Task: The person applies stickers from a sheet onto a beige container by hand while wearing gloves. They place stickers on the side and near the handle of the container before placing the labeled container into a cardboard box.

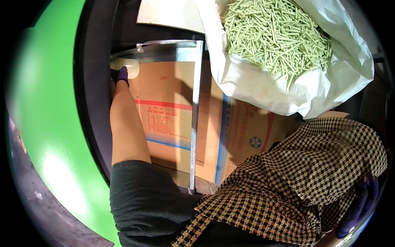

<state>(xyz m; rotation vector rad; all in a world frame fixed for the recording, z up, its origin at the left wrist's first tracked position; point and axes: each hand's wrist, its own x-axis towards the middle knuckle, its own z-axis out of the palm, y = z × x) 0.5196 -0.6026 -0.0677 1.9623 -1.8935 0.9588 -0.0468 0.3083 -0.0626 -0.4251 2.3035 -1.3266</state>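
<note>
A white sack (263, 88) of pale green pellets (275, 35) lies far right, well apart from both hands. Cardboard boxes (242, 131) sit below it, a clear panel (181, 53) to their left. The gloved left hand (120, 75), far left, has its grip pressed onto a small white object (125, 64). The gloved right hand (360, 206) hangs near right, fingers loosely curled, holding nothing visible.

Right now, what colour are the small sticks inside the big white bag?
The small sticks are pale green, filling the open white bag. The head view shows them best.
</note>
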